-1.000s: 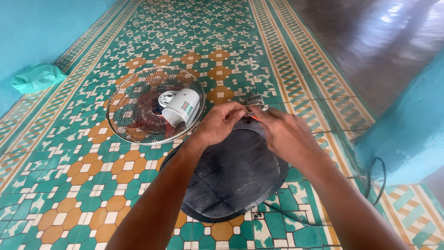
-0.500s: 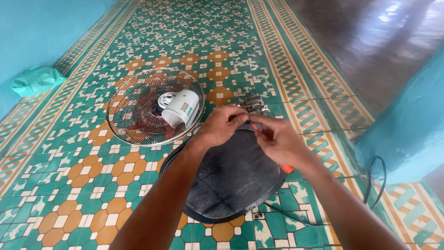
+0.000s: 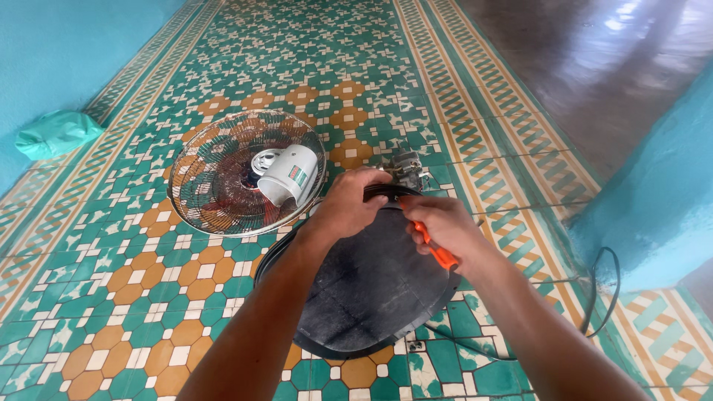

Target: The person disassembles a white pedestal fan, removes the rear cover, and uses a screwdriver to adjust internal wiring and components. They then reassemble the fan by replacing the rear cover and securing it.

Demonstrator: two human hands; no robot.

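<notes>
Fan found in a dismantled state on the patterned tile floor. The wire grille lies flat to the left, with a white motor cover resting on it, open end facing the camera. The dark round fan base lies directly below the hands, a grey metal motor assembly touching its far edge. A black power cord trails off to the right.

The left hand is curled closed over the far rim of the base, beside the motor assembly. The right hand is closed around an orange-handled tool; its tip is hidden behind the fingers, so the exact contact point cannot be told.

Judgement: disassembly is well along (grille and cover already off); work at the joint of motor and base appears unfinished.

Compared with half a second ago: the orange handle is now plainly exposed, whereas only a sliver showed under the wrist then. The left hand has stayed on the rim. Grille, cover and base are unmoved. A green bag lies by the wall.
</notes>
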